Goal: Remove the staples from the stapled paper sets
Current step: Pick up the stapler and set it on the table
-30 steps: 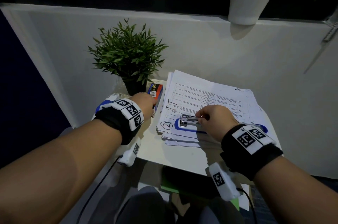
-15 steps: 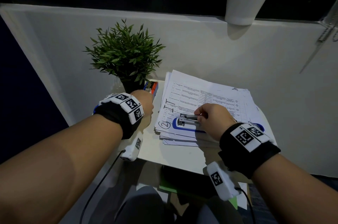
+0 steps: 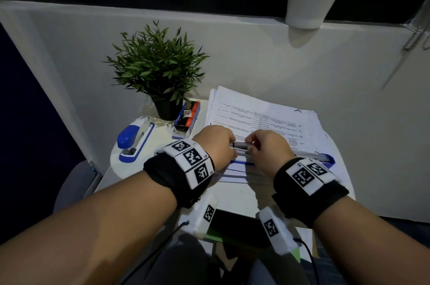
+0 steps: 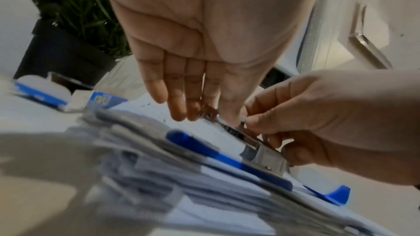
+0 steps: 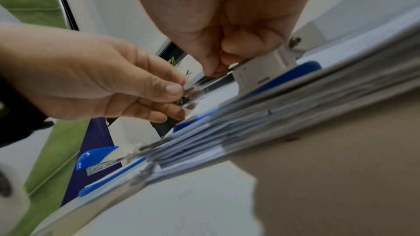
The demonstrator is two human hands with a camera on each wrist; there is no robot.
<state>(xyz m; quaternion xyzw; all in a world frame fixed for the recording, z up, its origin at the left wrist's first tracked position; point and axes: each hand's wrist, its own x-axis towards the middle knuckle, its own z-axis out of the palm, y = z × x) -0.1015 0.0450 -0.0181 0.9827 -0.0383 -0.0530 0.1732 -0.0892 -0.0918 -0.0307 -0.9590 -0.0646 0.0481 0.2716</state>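
A thick stack of stapled paper sets (image 3: pixel 267 117) lies on the small white table (image 3: pixel 232 194). On top of it lies a blue and white stapler (image 3: pixel 239 162), swung open, its metal rail (image 3: pixel 242 145) raised. My left hand (image 3: pixel 229 145) pinches the rail's shiny front end (image 5: pixel 188 92) between thumb and fingers (image 4: pixel 181 107). My right hand (image 3: pixel 252 145) grips the rail further back, fingers curled round it (image 5: pixel 216 60). The two hands almost touch. The staples in the papers are hidden or too blurred to see.
A second blue stapler (image 3: pixel 135 142) lies at the table's left edge. A box of staples (image 3: pixel 187 117) stands beside a potted plant (image 3: pixel 158 70) at the back left. A white wall panel rises close behind. A dark phone (image 3: pixel 237 226) lies below the table's front edge.
My left hand has left the box of staples and moved right to the open stapler, where it now pinches the rail's front end. My right hand has stayed on the rail.
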